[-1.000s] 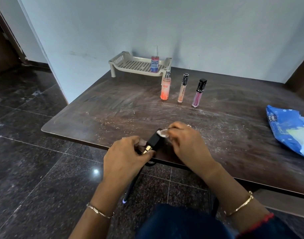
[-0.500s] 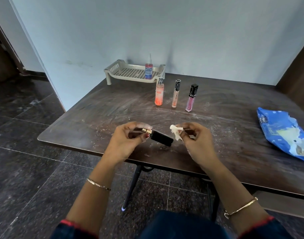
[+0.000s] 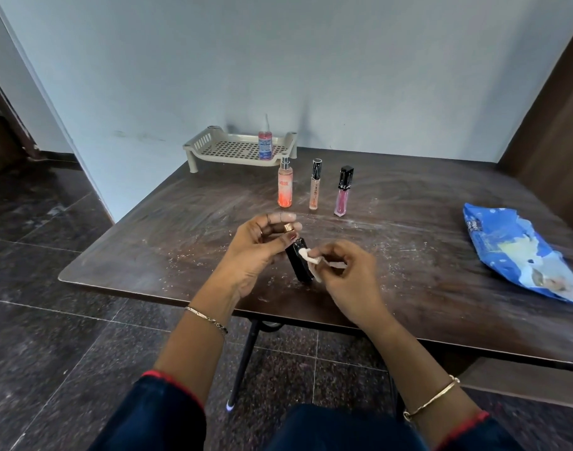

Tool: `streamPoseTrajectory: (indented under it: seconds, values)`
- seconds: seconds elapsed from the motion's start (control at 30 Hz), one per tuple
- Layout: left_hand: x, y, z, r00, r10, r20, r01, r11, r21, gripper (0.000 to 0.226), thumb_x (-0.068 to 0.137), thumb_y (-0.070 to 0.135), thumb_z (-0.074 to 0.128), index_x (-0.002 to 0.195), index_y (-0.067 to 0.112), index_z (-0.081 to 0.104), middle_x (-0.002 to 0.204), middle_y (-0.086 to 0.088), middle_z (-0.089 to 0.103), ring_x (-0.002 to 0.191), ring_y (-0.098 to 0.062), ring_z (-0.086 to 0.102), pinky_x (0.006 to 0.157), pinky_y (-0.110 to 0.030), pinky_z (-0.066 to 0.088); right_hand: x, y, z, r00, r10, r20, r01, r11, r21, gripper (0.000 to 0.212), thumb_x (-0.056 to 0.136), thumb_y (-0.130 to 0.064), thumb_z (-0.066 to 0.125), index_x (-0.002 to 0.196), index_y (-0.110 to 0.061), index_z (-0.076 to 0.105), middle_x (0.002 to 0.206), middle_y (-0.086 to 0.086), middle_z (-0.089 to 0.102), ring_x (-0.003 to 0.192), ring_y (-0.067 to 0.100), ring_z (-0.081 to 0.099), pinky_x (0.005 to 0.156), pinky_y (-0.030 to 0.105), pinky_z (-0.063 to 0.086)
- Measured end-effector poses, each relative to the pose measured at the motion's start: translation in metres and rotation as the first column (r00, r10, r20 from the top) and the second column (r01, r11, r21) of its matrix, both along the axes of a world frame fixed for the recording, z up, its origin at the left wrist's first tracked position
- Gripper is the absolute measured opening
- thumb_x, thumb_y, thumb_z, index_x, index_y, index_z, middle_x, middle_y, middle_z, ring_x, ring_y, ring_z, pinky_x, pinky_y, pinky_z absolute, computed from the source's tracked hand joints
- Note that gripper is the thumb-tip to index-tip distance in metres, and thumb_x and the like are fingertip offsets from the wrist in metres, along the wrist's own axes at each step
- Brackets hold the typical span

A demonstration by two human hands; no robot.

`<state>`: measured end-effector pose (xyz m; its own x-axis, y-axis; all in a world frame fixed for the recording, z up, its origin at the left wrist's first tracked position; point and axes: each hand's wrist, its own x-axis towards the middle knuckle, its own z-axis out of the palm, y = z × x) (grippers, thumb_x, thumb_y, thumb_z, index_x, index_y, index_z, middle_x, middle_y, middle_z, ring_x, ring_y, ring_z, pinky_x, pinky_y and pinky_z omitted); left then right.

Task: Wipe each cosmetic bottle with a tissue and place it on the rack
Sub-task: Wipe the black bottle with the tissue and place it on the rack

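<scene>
My left hand (image 3: 257, 252) grips a black cosmetic bottle (image 3: 298, 262) by its gold end, black body pointing down toward me above the table's front. My right hand (image 3: 346, 278) pinches a small white tissue (image 3: 309, 258) against the bottle's side. At the back stands a beige rack (image 3: 213, 150) holding one small pink bottle with a blue label (image 3: 265, 146). In front of the rack stand an orange spray bottle (image 3: 285, 188), a peach lip gloss tube (image 3: 315, 187) and a pink lip gloss tube (image 3: 343, 192).
The dark wooden table (image 3: 425, 255) is dusty with white crumbs. A blue tissue packet (image 3: 512, 252) lies at the right. A pale wall runs behind the table, and dark tiled floor lies to the left and below.
The bottle has turned from lying sideways to pointing down toward me. My right hand brought the tissue from apart back onto the bottle's side. Both hands rose slightly over the table.
</scene>
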<state>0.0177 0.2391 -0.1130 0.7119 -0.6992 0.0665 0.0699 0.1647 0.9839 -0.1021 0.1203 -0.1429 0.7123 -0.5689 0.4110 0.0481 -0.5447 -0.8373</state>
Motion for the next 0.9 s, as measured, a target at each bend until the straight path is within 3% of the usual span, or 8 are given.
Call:
streamPoseTrajectory:
  seconds: [0.17,0.3,0.43,0.6,0.8,0.9]
  values:
    - [-0.001,-0.01,-0.001,1.0,-0.004,0.0,0.004,0.999,-0.033,0.03,0.081,0.002,0.067,0.11,0.006,0.066,0.106,-0.01,0.072,0.097,-0.015,0.068,0.083,-0.029,0.057,0.007,0.002,0.011,0.995,-0.054,0.085,0.081,0.928,-0.363,0.025,0.081,0.002,0.065,0.095,-0.018,0.071,0.091,-0.006,0.063,0.08,0.004,0.059,0.071,0.016,0.05]
    - [0.006,-0.015,-0.004,0.997,-0.005,-0.076,0.001,0.998,-0.06,0.027,0.082,0.001,0.065,0.109,0.004,0.066,0.101,-0.009,0.073,0.09,-0.015,0.07,0.084,-0.032,0.055,0.01,0.0,0.008,1.0,-0.017,0.014,0.023,0.723,-0.69,0.024,0.079,0.006,0.063,0.098,-0.008,0.068,0.088,0.003,0.059,0.067,0.02,0.056,0.057,0.035,0.052]
    - [0.015,-0.018,-0.007,0.995,-0.039,-0.092,0.037,0.999,-0.024,0.033,0.073,0.011,0.069,0.106,0.009,0.068,0.1,-0.008,0.074,0.098,-0.02,0.069,0.091,-0.041,0.05,-0.003,-0.01,0.004,0.989,0.043,-0.14,-0.129,0.708,-0.695,0.023,0.075,0.006,0.065,0.093,-0.009,0.068,0.086,0.003,0.059,0.067,0.024,0.058,0.057,0.04,0.051]
    - [0.019,-0.022,-0.006,0.992,-0.11,-0.063,0.111,0.994,0.003,0.032,0.075,0.011,0.068,0.107,0.008,0.068,0.097,-0.007,0.074,0.1,-0.021,0.068,0.091,-0.035,0.046,-0.02,-0.011,0.007,0.965,0.083,-0.25,-0.233,0.713,-0.662,0.02,0.078,0.002,0.066,0.093,-0.009,0.071,0.088,0.002,0.063,0.072,0.021,0.063,0.062,0.038,0.055]
    - [0.023,-0.022,-0.004,0.988,-0.145,-0.055,0.145,0.989,-0.003,0.025,0.081,0.005,0.065,0.105,0.008,0.067,0.091,-0.002,0.075,0.084,-0.01,0.07,0.08,-0.025,0.055,0.01,-0.009,0.024,0.997,0.018,-0.078,-0.066,0.75,-0.658,0.02,0.077,0.004,0.065,0.091,-0.009,0.071,0.09,0.002,0.064,0.072,0.02,0.063,0.066,0.028,0.051]
    - [0.026,-0.022,-0.005,0.988,-0.144,-0.05,0.144,0.99,0.001,0.024,0.085,0.001,0.062,0.108,0.005,0.066,0.09,-0.001,0.075,0.083,-0.009,0.07,0.077,-0.024,0.056,0.016,-0.008,0.027,0.997,0.025,-0.075,-0.068,0.755,-0.653,0.022,0.074,0.006,0.067,0.09,-0.009,0.072,0.092,0.002,0.066,0.076,0.019,0.064,0.07,0.022,0.048]
